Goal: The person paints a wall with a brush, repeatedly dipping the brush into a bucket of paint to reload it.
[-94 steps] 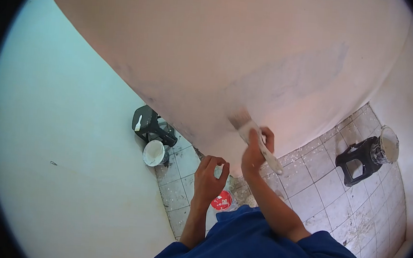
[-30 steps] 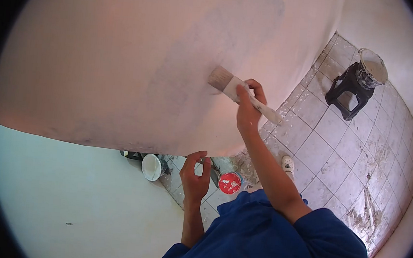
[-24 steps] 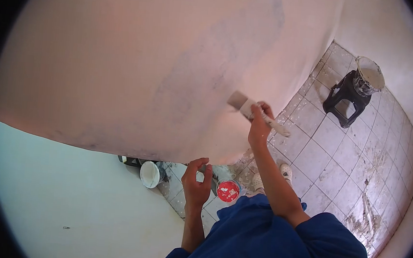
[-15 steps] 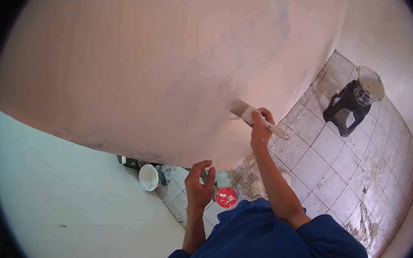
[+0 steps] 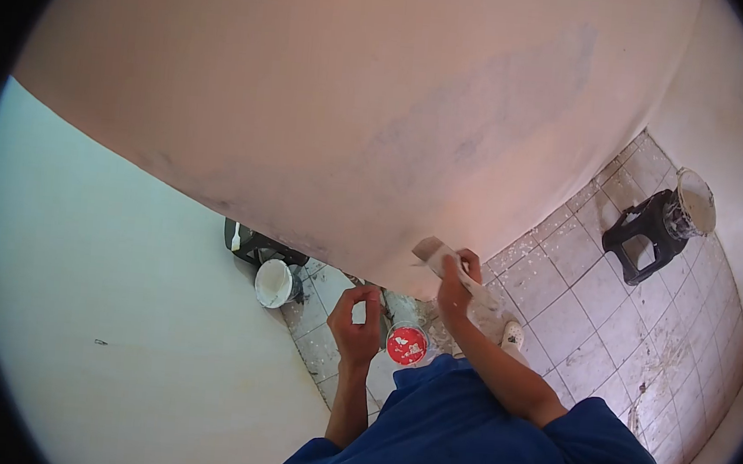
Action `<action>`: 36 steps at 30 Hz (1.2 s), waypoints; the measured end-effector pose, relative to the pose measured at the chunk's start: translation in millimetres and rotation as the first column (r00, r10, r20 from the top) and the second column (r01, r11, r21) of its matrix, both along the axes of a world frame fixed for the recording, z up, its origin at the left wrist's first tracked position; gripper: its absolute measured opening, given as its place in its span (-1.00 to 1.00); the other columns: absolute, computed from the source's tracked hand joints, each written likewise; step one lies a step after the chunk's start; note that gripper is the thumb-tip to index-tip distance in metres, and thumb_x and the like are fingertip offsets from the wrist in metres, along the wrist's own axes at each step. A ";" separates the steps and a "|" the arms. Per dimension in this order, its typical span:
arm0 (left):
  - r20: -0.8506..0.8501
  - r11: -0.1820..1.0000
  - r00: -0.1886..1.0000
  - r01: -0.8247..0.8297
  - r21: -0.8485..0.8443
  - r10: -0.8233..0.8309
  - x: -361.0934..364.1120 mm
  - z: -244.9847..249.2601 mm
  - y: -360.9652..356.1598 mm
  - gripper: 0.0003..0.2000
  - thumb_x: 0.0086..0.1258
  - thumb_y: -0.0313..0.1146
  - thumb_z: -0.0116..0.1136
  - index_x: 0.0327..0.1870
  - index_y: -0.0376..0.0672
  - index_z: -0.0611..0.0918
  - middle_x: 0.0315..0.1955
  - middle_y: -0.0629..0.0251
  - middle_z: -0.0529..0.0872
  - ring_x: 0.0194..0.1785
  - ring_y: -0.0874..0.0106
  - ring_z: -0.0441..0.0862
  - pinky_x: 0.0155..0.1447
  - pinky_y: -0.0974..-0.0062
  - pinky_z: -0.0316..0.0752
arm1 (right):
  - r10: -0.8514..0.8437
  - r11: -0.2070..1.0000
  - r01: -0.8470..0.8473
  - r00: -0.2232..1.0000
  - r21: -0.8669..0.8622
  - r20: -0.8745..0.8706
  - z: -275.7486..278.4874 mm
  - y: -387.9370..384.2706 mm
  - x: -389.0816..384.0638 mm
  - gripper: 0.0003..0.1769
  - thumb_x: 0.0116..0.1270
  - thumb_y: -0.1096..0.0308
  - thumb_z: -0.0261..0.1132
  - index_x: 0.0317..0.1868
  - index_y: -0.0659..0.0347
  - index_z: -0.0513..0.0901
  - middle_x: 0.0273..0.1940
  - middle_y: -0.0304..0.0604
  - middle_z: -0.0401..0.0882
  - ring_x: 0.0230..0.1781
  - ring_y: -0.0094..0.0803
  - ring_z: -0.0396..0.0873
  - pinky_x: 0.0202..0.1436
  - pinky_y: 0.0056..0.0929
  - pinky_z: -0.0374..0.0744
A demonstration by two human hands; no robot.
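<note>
My right hand (image 5: 457,293) grips a wide, flat paintbrush (image 5: 466,276) by its pale, paint-smeared handle. The brush's bristles (image 5: 428,248) point up and left, over the lower part of the pinkish wall (image 5: 310,122). A greyish patch (image 5: 477,109) spreads across that wall above the brush. Just below the wall's lower edge, my left hand (image 5: 355,328) is raised, its fingers curled to the thumb in a loose ring; a pale surface shows through the gap. Close beside it on the right stands a container with a red, paint-spotted top (image 5: 407,345).
On the right, a black stool (image 5: 648,236) carries a paint-crusted bucket (image 5: 692,205). A white bucket (image 5: 274,284) stands left of my left hand, near a black object (image 5: 248,241) with a white piece on it. Splatters mark the tiled floor (image 5: 572,291). A pale wall (image 5: 148,302) borders the left.
The brush has moved down the wall, away from the greyish patch. My left hand's fingers have drawn in toward the thumb. The view has shifted and turned a little.
</note>
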State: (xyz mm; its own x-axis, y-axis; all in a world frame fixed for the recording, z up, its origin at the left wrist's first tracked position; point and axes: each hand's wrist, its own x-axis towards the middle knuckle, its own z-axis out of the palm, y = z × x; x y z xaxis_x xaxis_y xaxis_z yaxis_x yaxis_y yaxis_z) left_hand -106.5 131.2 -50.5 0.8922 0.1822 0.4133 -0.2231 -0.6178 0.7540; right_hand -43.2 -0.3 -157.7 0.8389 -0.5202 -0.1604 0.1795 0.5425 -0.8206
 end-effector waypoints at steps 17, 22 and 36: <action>-0.099 0.962 0.967 0.218 -0.167 -0.236 25.7 -34.1 -40.3 -0.92 0.37 -0.53 0.17 -0.20 -0.29 0.65 -0.36 0.15 0.76 -0.25 0.35 0.73 -0.09 0.44 0.58 | -0.102 0.977 0.064 0.979 -0.204 -0.179 -27.6 -114.4 -37.3 -0.84 0.27 0.46 0.34 -0.15 0.16 0.58 -0.31 -0.39 0.49 -0.29 -0.66 0.42 -0.22 -0.61 0.45; -0.140 0.888 0.877 0.451 -0.090 -0.460 43.9 -32.6 -130.7 -0.89 0.34 -0.48 0.23 -0.17 -0.27 0.66 -0.29 0.15 0.76 -0.20 0.30 0.73 -0.04 0.41 0.59 | -0.470 0.881 0.472 0.864 -0.033 -0.182 -31.3 -266.4 -92.0 -0.80 0.29 0.42 0.34 -0.09 0.09 0.55 -0.21 -0.34 0.51 -0.21 -0.53 0.52 -0.16 -0.44 0.61; -0.193 0.310 0.311 0.950 0.038 -0.931 54.7 -38.4 -514.1 -0.70 0.38 -0.30 0.22 0.05 -0.23 0.58 0.06 0.04 0.62 0.19 0.07 0.53 0.28 0.23 0.41 | -0.828 0.493 0.870 0.474 0.014 -0.298 -15.5 -544.2 -249.0 -0.75 0.30 0.39 0.31 -0.05 0.13 0.48 -0.13 -0.22 0.51 -0.05 -0.40 0.58 -0.05 -0.31 0.74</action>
State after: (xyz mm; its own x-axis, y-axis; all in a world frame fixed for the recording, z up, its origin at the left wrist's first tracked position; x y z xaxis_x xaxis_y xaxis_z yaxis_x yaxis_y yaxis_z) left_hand -51.8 -382.9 -89.0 0.4609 -0.8544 0.2399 -0.6376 -0.1307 0.7592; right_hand -292.1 -544.6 -173.1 -0.0762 -0.9085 -0.4109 0.4462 0.3375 -0.8289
